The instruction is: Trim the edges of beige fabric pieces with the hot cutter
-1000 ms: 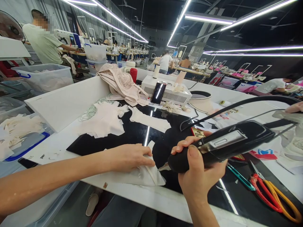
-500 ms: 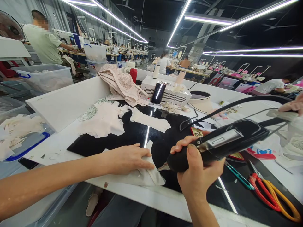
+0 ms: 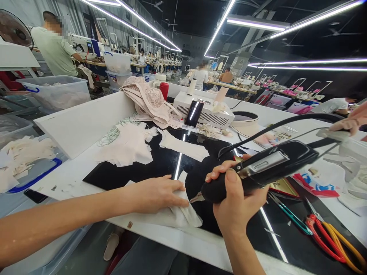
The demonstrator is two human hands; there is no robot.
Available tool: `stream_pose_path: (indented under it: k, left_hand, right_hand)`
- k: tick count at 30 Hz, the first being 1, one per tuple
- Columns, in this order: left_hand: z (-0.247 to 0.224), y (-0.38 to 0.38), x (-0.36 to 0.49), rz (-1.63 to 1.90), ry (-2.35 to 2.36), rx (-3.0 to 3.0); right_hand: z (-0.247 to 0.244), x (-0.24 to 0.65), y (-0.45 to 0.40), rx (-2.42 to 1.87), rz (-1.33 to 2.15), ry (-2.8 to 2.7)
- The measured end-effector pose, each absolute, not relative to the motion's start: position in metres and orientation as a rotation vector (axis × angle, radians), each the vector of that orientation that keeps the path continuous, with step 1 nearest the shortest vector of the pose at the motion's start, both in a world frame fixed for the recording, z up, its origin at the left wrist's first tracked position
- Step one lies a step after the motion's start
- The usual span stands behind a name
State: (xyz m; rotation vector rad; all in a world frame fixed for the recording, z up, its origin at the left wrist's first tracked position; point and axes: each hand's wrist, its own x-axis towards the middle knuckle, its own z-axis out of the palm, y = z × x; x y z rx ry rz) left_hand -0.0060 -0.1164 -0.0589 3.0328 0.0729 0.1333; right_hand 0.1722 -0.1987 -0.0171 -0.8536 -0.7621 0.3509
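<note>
My left hand (image 3: 162, 194) lies flat on cream fabric pieces (image 3: 183, 215) at the table's near edge, thumb and fingers apart. My right hand (image 3: 239, 198) is wrapped around a black corded power tool (image 3: 262, 164) with a silver switch panel. The tool's narrow metal tip (image 3: 197, 197) points left, close beside the fabric and my left fingertips; whether it touches the cloth I cannot tell. Under the fabric is a glossy black sheet (image 3: 160, 168). Right of my right hand lie teal-handled tweezers or snips (image 3: 291, 214) and scissors (image 3: 327, 233) with red and orange handles.
Another person's hand (image 3: 351, 120) is at the right edge, by the tool's cord. Cream cut pieces (image 3: 126, 145), beige bras (image 3: 149, 99), a black cylinder (image 3: 193, 114) and a white vented box (image 3: 212, 112) stand farther back. Plastic bins (image 3: 57, 93) are at left; people sew beyond.
My right hand has brought the tool slightly left, and its metal tip now shows closer to the fabric. My left hand stays on the cloth. The other person's hand reaches farther into view.
</note>
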Motion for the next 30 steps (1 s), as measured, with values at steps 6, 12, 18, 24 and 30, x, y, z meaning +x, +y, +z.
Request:
stream_pose_path:
  k: [6, 12, 18, 24, 30]
  left_hand:
    - [-0.060, -0.117, -0.007, 0.221, 0.067, 3.035]
    - [-0.061, -0.117, -0.006, 0.204, 0.096, 3.013]
    - [-0.062, -0.117, -0.008, 0.195, 0.166, 2.985]
    - [-0.064, -0.116, -0.009, 0.230, 0.165, 2.960]
    - [-0.061, -0.117, -0.009, 0.172, 0.189, 2.962]
  right_hand:
    - [-0.014, 0.172, -0.190, -0.807, 0.319, -0.759]
    - [-0.018, 0.170, -0.187, -0.823, 0.353, -0.802]
    - [-0.016, 0.172, -0.183, -0.782, 0.327, -0.800]
    - [-0.020, 0.172, -0.176, -0.765, 0.341, -0.803]
    - [-0.021, 0.171, -0.173, -0.793, 0.342, -0.799]
